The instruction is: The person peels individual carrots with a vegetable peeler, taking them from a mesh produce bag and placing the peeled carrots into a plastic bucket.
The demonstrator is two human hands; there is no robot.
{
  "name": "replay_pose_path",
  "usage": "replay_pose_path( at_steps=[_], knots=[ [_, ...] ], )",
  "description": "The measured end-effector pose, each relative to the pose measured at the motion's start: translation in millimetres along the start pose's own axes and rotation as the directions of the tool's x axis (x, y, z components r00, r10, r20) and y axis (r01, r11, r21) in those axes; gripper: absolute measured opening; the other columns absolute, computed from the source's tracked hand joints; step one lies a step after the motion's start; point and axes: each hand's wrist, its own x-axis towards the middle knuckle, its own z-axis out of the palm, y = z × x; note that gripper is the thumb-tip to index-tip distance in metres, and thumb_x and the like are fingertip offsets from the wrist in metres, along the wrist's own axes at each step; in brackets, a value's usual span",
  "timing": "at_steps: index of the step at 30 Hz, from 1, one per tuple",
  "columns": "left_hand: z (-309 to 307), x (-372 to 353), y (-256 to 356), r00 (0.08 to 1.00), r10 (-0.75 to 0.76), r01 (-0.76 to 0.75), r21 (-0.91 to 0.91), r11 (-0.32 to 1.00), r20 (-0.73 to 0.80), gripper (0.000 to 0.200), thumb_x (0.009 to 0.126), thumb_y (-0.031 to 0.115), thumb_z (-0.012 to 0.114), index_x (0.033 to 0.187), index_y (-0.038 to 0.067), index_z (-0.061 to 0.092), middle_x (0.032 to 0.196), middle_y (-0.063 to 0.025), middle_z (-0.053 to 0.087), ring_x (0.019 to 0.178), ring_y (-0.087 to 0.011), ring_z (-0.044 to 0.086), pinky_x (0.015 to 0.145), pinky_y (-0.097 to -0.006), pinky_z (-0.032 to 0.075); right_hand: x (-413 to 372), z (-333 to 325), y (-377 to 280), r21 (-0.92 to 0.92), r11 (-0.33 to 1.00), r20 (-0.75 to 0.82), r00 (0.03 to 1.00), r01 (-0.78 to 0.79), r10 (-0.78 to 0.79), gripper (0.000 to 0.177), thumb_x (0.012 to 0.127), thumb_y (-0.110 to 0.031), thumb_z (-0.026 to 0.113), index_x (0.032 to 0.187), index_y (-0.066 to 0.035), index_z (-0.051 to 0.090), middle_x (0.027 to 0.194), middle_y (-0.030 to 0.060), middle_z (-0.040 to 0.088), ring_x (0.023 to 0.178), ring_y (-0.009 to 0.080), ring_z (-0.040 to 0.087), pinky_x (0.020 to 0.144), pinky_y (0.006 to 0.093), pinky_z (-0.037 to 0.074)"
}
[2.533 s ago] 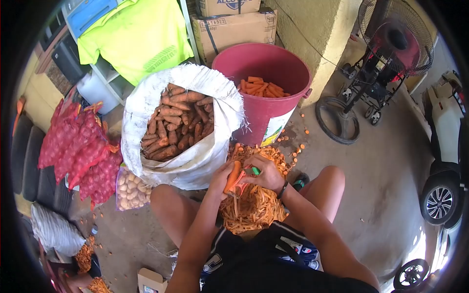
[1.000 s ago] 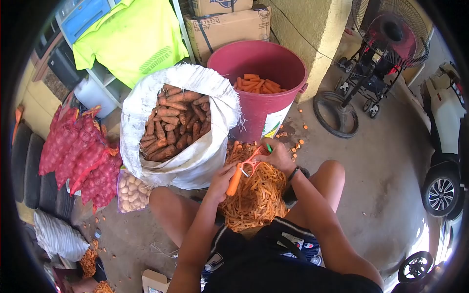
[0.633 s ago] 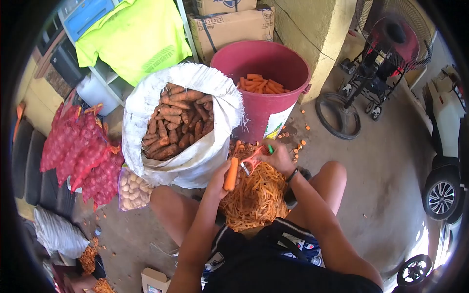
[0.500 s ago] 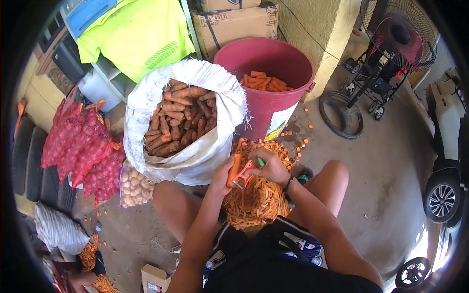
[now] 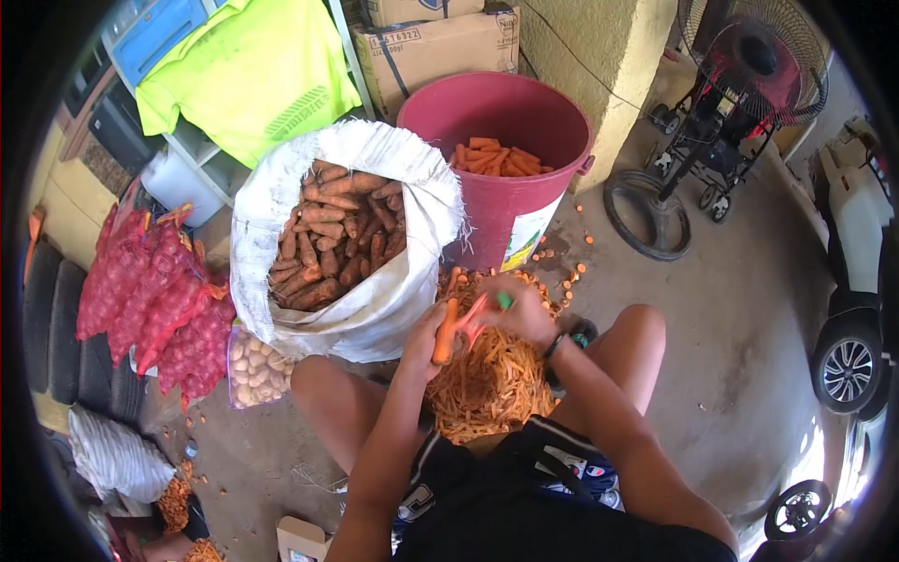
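Observation:
My left hand (image 5: 426, 339) is closed around a carrot (image 5: 445, 335) that looks bright orange and points away from me. In my right hand (image 5: 524, 317) is a red peeler (image 5: 473, 320), its head close to the carrot's side; the hand is smeared by motion. Something green (image 5: 505, 301) shows at my right fingers. Below both hands lies a big heap of orange carrot peelings (image 5: 492, 389) between my legs. Just beyond, a white woven sack (image 5: 351, 323) holds many dirt-covered carrots (image 5: 328, 229). Peeled carrots (image 5: 496, 157) lie inside a dark red tub (image 5: 506, 220).
Red net bags of onions (image 5: 140, 281) and a bag of potatoes (image 5: 257, 370) stand at left, beside tires (image 5: 66, 309). Carrot bits (image 5: 573, 276) litter the floor near the tub. A fan (image 5: 754, 61) stands at right. Another person's hand (image 5: 167, 547) shows at lower left.
My right hand and the peeler have shifted slightly, and the peeler is now blurred by motion. The whole view has moved a little. The carrot stays in my left hand.

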Motion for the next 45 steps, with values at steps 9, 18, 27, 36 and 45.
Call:
replay_pose_path(
  at_steps=[9, 18, 27, 36, 45],
  knots=[
    [-22, 3, -4, 0.988, -0.078, 0.067, 0.081, 0.994, 0.136, 0.036, 0.105, 0.028, 0.050, 0.133, 0.005, 0.054, 0.094, -0.0061, 0.063, 0.071, -0.0138, 0.060, 0.062, -0.0279, 0.052, 15, -23, 33, -0.149, 0.972, -0.177, 0.972, -0.182, 0.154, 0.044, 0.072, -0.024, 0.089, 0.104, -0.003, 0.068, 0.092, 0.0112, 0.067, 0.080, 0.0263, 0.068, 0.071, 0.0368, 0.056],
    [-7, -11, -4, 1.000, 0.015, -0.013, 0.168, 0.986, -0.010, 0.033, 0.105, 0.026, 0.051, 0.126, 0.002, 0.059, 0.093, -0.0061, 0.063, 0.078, -0.0155, 0.064, 0.066, -0.0291, 0.055, 5, -7, 10, -0.170, 0.981, -0.034, 0.995, -0.094, 0.089, 0.048, 0.068, -0.025, 0.091, 0.105, -0.004, 0.068, 0.092, 0.0110, 0.067, 0.080, 0.0255, 0.067, 0.072, 0.0383, 0.055],
    [-1, 3, -8, 0.999, 0.047, -0.046, 0.054, 0.997, -0.017, 0.036, 0.106, 0.027, 0.050, 0.128, 0.001, 0.059, 0.102, -0.0095, 0.068, 0.077, -0.0161, 0.067, 0.065, -0.0281, 0.056, -7, 3, -21, -0.113, 0.991, 0.036, 0.997, 0.065, -0.062, 0.046, 0.069, -0.024, 0.091, 0.102, -0.003, 0.067, 0.086, 0.0121, 0.066, 0.075, 0.0281, 0.065, 0.069, 0.0385, 0.053],
    [-15, 3, -3, 1.000, -0.004, -0.001, 0.256, 0.967, 0.020, 0.042, 0.105, 0.034, 0.051, 0.129, 0.000, 0.058, 0.086, -0.0064, 0.063, 0.073, -0.0158, 0.064, 0.063, -0.0315, 0.056, 8, -28, 57, -0.318, 0.886, -0.116, 0.942, -0.337, 0.316, 0.041, 0.075, -0.033, 0.085, 0.103, -0.007, 0.069, 0.088, 0.0117, 0.068, 0.077, 0.0299, 0.069, 0.070, 0.0425, 0.056],
    [-28, 2, 24, 0.984, 0.014, -0.067, 0.293, 0.954, 0.180, 0.045, 0.102, 0.035, 0.058, 0.128, -0.002, 0.058, 0.097, -0.0075, 0.068, 0.074, -0.0135, 0.064, 0.063, -0.0269, 0.052, -14, 4, 23, -0.314, 0.879, 0.061, 0.916, -0.359, 0.396, 0.034, 0.088, -0.023, 0.069, 0.116, -0.005, 0.067, 0.098, 0.0220, 0.070, 0.088, 0.0387, 0.069, 0.076, 0.0448, 0.054]
  ],
)
